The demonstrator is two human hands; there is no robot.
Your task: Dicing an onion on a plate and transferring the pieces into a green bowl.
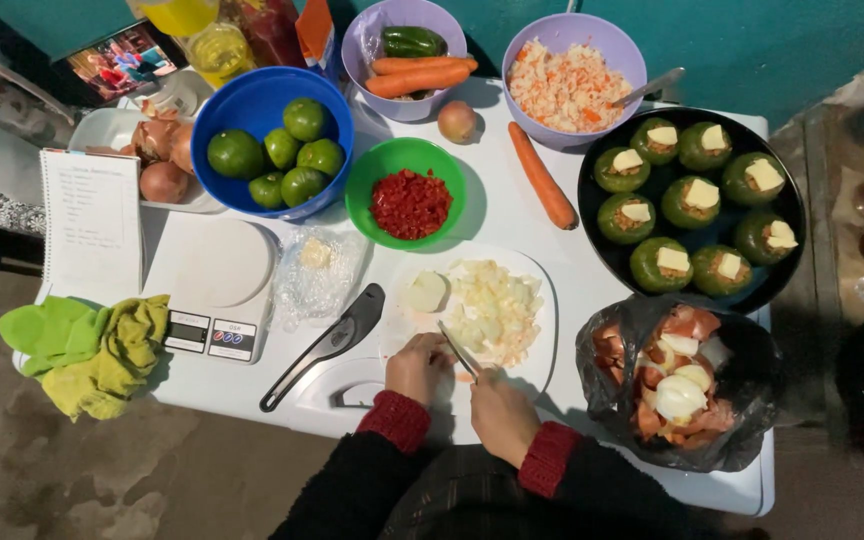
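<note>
Beside the white cutting board (542, 300) lie a black ladle (327, 345) and kitchen scale (214, 290); chopped onion (492, 310) sits just beyond both hands. Right hand (500, 412) clamps the knife (458, 350); left hand (419, 367) curls shut, contents unclear.

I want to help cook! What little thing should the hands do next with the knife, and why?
Probably slice down again: the right hand holds the knife over the white cutting board, the left hand steadies a small piece, and an uncut onion half waits beside the chopped onion.
</note>
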